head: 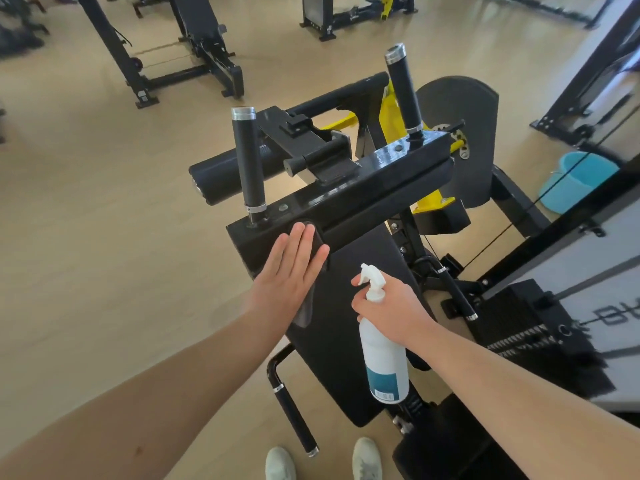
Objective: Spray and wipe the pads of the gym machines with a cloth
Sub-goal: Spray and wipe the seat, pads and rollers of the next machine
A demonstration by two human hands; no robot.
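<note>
Left hand (291, 268) flat, pressing cloth (305, 311) on pad (346, 323); right hand (394, 310) grips bottle (382, 355), teal label (382, 380) too blurry to read.

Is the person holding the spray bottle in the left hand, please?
No, the right hand grips the spray bottle; the left hand presses the cloth.

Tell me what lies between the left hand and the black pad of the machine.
In the head view, a dark cloth lies between them: the flat left hand presses it against the top of the black pad.
</note>
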